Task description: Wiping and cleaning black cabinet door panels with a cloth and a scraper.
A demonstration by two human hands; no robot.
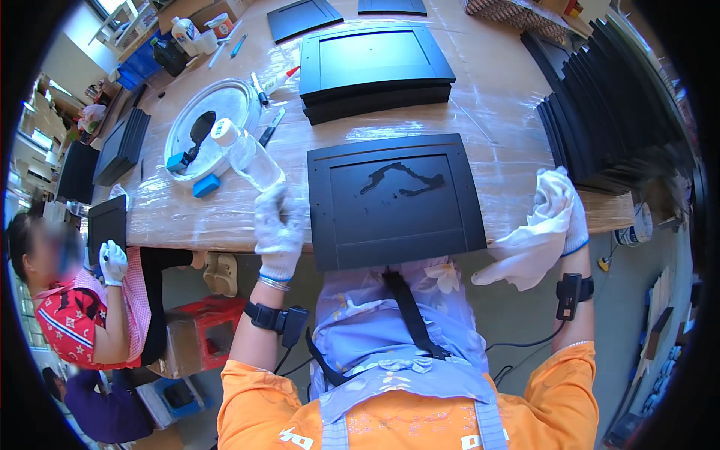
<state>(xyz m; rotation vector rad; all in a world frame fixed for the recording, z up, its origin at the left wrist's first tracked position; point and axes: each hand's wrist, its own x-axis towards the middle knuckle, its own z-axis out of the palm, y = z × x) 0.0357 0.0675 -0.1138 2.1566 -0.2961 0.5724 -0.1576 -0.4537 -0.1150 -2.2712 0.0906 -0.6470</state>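
Observation:
A black framed panel lies at the table's near edge in front of me, a dark wet streak across its recessed middle. To its left, my gloved left hand is closed round the lower end of a clear plastic bottle with a white cap, tilted up to the left. On the panel's right side, my gloved right hand grips a white cloth that hangs down past the table edge. Both gloves are white knit with blue cuffs.
Beyond the panel stands a stack of black panels. A round white lid holds black paint and a blue-handled tool; a blue block lies beside it. Many black panels lean at right. A co-worker sits at left.

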